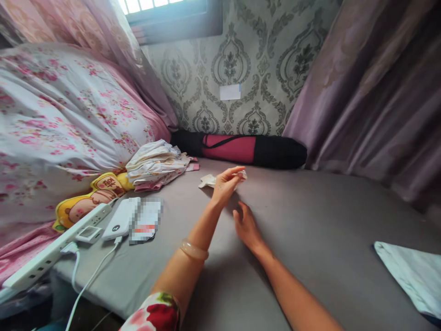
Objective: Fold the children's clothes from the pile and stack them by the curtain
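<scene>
My left hand [225, 186] is raised over the middle of the grey sheet, its fingers closed on a crumpled white tissue [244, 174]. Just left of that hand, another pale crumpled piece [207, 181] shows; whether it joins the tissue is hidden behind the hand. Lower and to the right is my right hand [248, 230], holding nothing, with thumb and fingers apart. It does not touch the tissue.
A grey sheet [330, 220] covers the bed. On the left lie a power strip [58, 248], a white power bank [121, 218], a blurred flat item [146, 220], a yellow cushion [86, 204] and folded cloth [158, 163]. A black-and-red bag [237, 149] lies along the wall; pale cloth [413, 271] lies right.
</scene>
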`<state>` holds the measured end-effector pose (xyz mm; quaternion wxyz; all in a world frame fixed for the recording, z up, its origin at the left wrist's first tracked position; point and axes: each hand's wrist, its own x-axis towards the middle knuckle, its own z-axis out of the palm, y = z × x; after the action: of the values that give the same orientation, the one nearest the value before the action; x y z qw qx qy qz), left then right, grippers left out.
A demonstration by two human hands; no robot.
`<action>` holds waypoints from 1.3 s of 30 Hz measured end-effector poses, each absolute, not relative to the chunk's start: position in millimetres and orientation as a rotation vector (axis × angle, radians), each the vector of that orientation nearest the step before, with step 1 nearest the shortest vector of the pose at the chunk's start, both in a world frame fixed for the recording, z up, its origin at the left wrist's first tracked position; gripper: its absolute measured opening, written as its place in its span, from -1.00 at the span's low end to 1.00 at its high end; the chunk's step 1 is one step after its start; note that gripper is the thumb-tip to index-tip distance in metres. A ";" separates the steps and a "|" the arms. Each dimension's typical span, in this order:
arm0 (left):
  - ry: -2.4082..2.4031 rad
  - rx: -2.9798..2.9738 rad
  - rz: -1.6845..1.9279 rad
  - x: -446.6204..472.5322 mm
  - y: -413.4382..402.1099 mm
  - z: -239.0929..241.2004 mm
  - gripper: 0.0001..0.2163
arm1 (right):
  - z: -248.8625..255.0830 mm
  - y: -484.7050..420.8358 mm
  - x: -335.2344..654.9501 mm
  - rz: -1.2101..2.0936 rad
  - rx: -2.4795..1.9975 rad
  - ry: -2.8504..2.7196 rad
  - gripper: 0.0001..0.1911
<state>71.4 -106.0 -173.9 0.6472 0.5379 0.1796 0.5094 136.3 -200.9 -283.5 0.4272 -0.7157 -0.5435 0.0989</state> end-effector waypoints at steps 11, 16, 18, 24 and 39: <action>0.323 1.324 1.176 71.0 -147.1 -152.1 -0.74 | -262.9 -200.2 173.3 0.263 -1.721 -1.053 -0.65; 0.473 1.523 1.408 56.0 -115.5 -166.9 -0.71 | -257.9 -202.5 189.2 0.269 -1.817 -1.098 -0.62; 0.553 1.640 1.511 49.3 -103.4 -172.8 -0.67 | -251.8 -203.6 199.4 0.295 -1.773 -1.092 -0.65; 0.807 1.886 1.727 34.0 -93.3 -169.5 -0.65 | -197.7 -227.2 224.5 0.573 -1.473 -1.062 -0.63; 0.704 1.366 0.846 78.7 -118.6 -201.1 -0.88 | -214.0 -246.1 292.0 0.084 -2.180 -1.132 -0.79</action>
<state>78.7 -118.6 -201.1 0.6394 0.5986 0.3086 0.3709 292.0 -246.1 -214.0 0.3353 -0.8355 -0.4341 0.0323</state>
